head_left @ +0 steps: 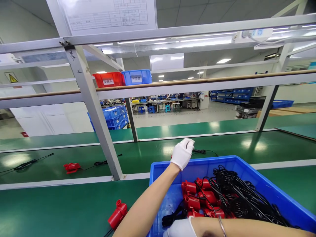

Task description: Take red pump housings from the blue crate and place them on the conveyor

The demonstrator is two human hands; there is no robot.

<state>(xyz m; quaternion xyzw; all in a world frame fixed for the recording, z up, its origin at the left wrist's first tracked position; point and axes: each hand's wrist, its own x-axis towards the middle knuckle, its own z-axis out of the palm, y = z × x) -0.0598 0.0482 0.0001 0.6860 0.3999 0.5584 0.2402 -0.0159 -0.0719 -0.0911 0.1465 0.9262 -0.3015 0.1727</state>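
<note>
A blue bin (276, 197) in front of me holds several red plastic parts (197, 197) tangled with black cords (237, 194). My left hand (182, 153), in a white glove, reaches past the bin's far rim over the green conveyor belt (153, 154). Its fingers are curled. A sliver of a red part (171, 157) shows beneath it, and a black cord (203, 151) trails from it to the right on the belt. My right hand (180, 228), also gloved, sits low inside the bin's near left corner beside a black cord bundle (172, 215). It is mostly cut off by the frame edge.
Another red part (71, 167) with its cord (101, 163) lies on the belt to the left, and a loose cord (24, 163) lies further left. A red part (118, 214) rests on the near green table. A slanted metal post (98, 125) stands just left of the bin. Red (108, 79) and blue (137, 77) bins sit on the overhead shelf.
</note>
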